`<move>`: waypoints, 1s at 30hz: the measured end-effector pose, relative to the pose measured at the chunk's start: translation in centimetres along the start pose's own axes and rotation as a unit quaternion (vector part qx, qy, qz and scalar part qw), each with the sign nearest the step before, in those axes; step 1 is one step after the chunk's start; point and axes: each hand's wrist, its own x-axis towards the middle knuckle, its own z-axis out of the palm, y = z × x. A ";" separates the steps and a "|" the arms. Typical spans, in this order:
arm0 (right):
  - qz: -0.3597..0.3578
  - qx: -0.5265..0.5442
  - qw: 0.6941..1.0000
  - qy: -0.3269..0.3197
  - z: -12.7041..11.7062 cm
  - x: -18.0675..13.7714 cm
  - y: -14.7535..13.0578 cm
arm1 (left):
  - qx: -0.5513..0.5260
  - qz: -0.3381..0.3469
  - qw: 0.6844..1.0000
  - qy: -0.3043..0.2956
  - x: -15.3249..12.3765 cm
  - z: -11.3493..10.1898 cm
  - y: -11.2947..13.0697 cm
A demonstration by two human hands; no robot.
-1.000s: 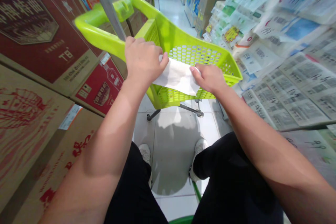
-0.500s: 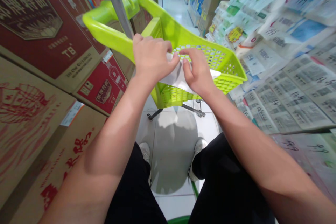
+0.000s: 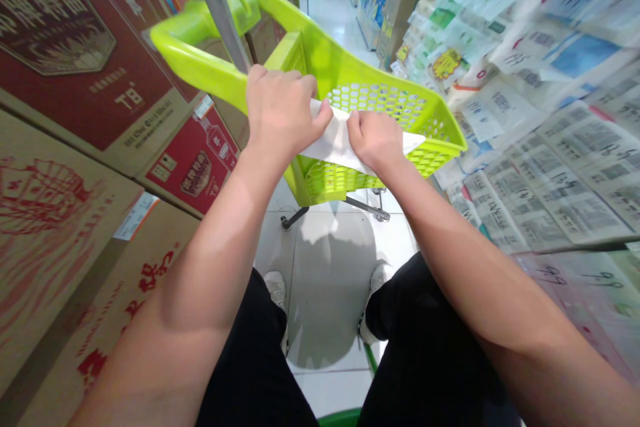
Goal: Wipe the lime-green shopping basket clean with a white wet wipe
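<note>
A lime-green plastic shopping cart (image 3: 345, 73) stands in front of me, its handle at the upper left and its mesh basket to the right. Over the basket's near rim lies a thin white cloth (image 3: 336, 141), its pointed end showing past my right hand. My left hand (image 3: 281, 107) is closed on the cloth at the rim, near the handle end, with its thumb pointing right. Close by on the right, my right hand (image 3: 376, 137) is curled into a fist around the cloth. The fingertips of both hands are hidden.
Stacked cartons (image 3: 55, 47) rise on the left. A grey metal pole (image 3: 217, 3) passes by the cart handle. Packaged goods with handwritten prices (image 3: 545, 173) fill the right side. Cart wheels (image 3: 381, 215) rest on the tiled floor (image 3: 325, 380). Something green shows between my legs.
My right hand has closed from a loose pinch into a fist on the white cloth and moved slightly right. My left hand has shifted slightly left, widening the gap between them.
</note>
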 end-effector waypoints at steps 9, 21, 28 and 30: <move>0.067 -0.084 0.992 -0.059 -1.8 -1.4 6.6 | 0.069 0.009 0.997 -0.025 0.3 -0.4 0.0; 0.156 -0.125 0.979 -0.052 -2.4 -1.6 14.1 | -0.011 0.018 1.000 -0.016 0.0 0.2 0.1; 0.137 -0.118 0.982 -0.057 -2.1 -1.3 10.9 | 0.026 0.042 0.999 -0.018 -0.6 0.2 0.7; 0.112 -0.103 0.987 -0.055 -1.8 -1.3 8.8 | 0.020 0.048 0.999 -0.012 -0.7 0.2 0.8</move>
